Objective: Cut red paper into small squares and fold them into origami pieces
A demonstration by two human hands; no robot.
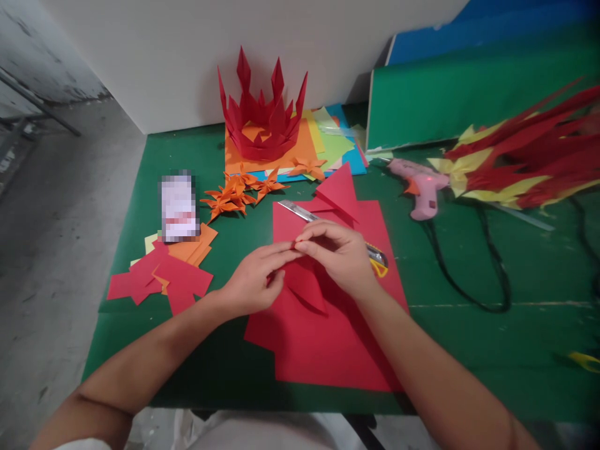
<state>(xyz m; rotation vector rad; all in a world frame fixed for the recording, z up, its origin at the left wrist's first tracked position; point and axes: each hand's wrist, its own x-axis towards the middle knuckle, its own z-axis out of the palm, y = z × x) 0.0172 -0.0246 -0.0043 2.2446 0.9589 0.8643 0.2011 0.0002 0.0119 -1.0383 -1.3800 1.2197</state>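
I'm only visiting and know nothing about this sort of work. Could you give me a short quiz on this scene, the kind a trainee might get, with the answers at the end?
1. Multiple choice: what does the red paper crown stand on?
A) a phone
B) an orange sheet
C) a craft knife

2. True or false: the pink glue gun lies to the right of both hands.

3. Fill in the colour: the left hand and the right hand meet above ____ paper.

Key
1: B, the orange sheet.
2: True.
3: Red.
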